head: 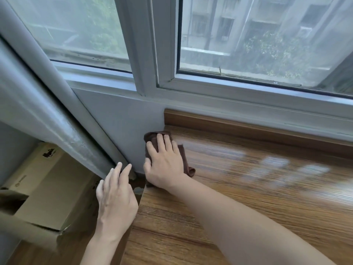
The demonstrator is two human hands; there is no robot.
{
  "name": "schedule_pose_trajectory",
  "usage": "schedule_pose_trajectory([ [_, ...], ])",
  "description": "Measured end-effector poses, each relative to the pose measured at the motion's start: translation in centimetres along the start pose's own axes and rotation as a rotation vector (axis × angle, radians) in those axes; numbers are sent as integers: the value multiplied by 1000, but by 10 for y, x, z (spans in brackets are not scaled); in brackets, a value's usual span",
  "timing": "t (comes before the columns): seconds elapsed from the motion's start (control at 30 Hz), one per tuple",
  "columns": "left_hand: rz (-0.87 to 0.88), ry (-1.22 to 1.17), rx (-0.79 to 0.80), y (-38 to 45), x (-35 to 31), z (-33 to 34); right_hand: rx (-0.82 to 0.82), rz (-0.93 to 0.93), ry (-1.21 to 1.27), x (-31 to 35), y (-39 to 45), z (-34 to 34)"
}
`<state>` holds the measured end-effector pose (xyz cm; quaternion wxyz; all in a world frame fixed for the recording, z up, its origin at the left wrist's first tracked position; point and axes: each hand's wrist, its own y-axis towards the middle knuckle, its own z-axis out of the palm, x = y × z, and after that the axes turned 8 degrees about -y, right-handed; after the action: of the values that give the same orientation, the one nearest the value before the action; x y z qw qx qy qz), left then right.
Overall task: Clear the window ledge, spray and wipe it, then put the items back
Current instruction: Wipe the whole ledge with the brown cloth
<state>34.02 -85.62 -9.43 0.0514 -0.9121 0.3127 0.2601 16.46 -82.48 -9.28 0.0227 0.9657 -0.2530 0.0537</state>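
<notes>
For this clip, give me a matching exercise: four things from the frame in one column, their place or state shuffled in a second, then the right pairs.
Things:
1. brown cloth
2. left hand
3. cardboard box
4. wooden ledge

Places or states:
A. low down, left of the ledge
B. pressed flat under the right hand, in the ledge's left corner
C. bare, with a glossy sheen
D. fingers straight, at the ledge's left edge near the grey pipe

Pairs: 1-B, 2-D, 3-A, 4-C
</notes>
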Motion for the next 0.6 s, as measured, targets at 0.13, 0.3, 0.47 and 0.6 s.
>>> schedule_pose_trajectory([
  [0.13,-3,-22,-5,-2,-4,-4,-36,-114,-14,-13,-37,-7],
  [0.3,4,-52,-4,-4,-20,-3,12,-530,-56,-45,-100,-19],
  [0.47,38,-49,41,-4,-39,3,154,-818,-90,-99,-146,-27],
  [0.6,102,-56,84,-13,-68,11,228,-750,-101,-151,-174,-45],
])
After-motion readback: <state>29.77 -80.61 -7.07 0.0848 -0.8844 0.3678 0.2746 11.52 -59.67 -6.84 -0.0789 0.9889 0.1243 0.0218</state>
